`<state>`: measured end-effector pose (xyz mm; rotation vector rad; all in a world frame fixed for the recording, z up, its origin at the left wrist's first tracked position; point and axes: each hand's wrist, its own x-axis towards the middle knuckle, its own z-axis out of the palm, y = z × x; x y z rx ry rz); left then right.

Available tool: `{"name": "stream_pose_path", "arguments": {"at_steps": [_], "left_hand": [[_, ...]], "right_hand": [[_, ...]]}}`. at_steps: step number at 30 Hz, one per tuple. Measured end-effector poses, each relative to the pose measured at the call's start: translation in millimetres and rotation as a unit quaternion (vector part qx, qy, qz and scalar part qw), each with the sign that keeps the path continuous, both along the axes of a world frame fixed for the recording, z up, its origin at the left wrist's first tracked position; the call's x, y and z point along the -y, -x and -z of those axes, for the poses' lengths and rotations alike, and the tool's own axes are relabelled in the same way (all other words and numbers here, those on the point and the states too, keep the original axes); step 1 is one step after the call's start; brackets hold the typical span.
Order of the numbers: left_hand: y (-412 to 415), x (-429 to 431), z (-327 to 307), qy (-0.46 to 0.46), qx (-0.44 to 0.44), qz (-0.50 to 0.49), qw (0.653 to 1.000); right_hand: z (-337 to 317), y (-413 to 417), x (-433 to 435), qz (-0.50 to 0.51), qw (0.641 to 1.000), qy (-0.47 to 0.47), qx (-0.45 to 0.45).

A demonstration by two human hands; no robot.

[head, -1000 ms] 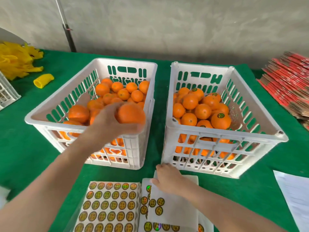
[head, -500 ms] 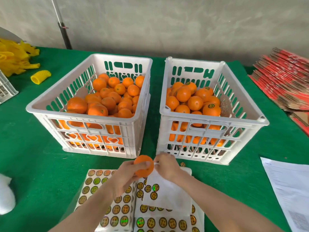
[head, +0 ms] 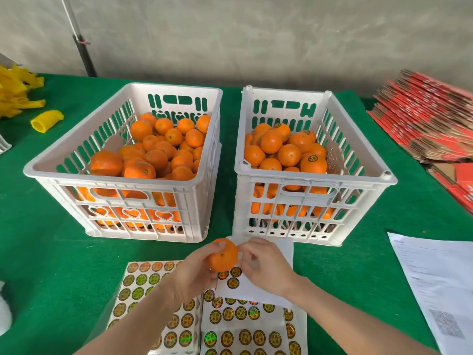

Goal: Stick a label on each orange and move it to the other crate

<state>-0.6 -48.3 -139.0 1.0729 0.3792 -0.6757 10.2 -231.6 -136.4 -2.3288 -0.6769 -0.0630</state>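
My left hand holds one orange above the label sheets, in front of the two white crates. Fingertips of my right hand touch the orange's right side; whether they pinch a label is hidden. The left crate is heaped with unlabelled oranges. In the right crate lie oranges, some showing round dark stickers. Sheets of round gold and green labels lie at the table's near edge, partly under a white backing paper.
Green cloth covers the table. Yellow foam nets lie far left, a stack of red flat cartons far right, a printed paper near right. A black pole stands against the back wall.
My left hand lifted an orange out of the left crate and brought it down over the label sheets. My right hand rose from the sheet to the orange.
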Motion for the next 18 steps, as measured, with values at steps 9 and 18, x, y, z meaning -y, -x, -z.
{"name": "stream_pose_path", "arguments": {"at_steps": [9,18], "left_hand": [[-8,-4,3,0.019,-0.017,0.026,0.999],[-14,-8,12,0.001,-0.018,0.044,0.999]], "right_hand": [[6,3,3,-0.033,0.998,0.038,-0.043],[8,12,3,-0.04,0.998,0.021,0.048]]}}
